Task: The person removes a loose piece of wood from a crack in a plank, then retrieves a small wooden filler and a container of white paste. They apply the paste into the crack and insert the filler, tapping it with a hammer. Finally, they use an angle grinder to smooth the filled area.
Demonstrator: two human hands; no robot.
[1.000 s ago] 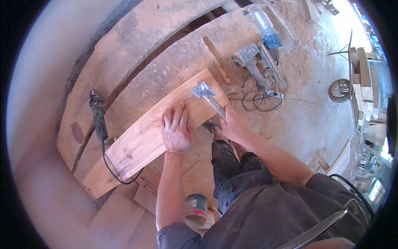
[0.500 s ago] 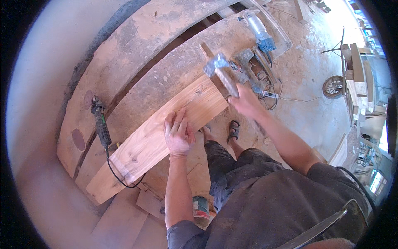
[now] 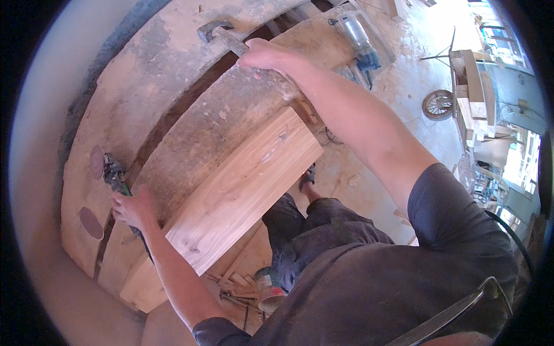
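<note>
My right hand (image 3: 264,56) is closed around the handle of a hammer (image 3: 216,31), holding it out over the far side of the bench. The head of the tool points left, and part of its wooden handle shows behind my hand. At the left, my left hand (image 3: 136,207) wraps over the body of an angle grinder (image 3: 116,176), which lies on the bench with its disc to the far left; my fingers partly cover it. Between my arms a wide wooden board (image 3: 248,184) lies slantwise on the bench, with neither hand on it.
A worn plank bench (image 3: 196,109) has a long gap between its planks. A loose round sanding disc (image 3: 90,222) lies at the left, a blue and silver power tool (image 3: 360,40) at the far right. A bucket (image 3: 270,291) stands below; a wheeled cart (image 3: 438,105) carries timber.
My left hand has left the board and moved left onto the angle grinder. My right hand has carried the hammer far left, away from the board's end.
</note>
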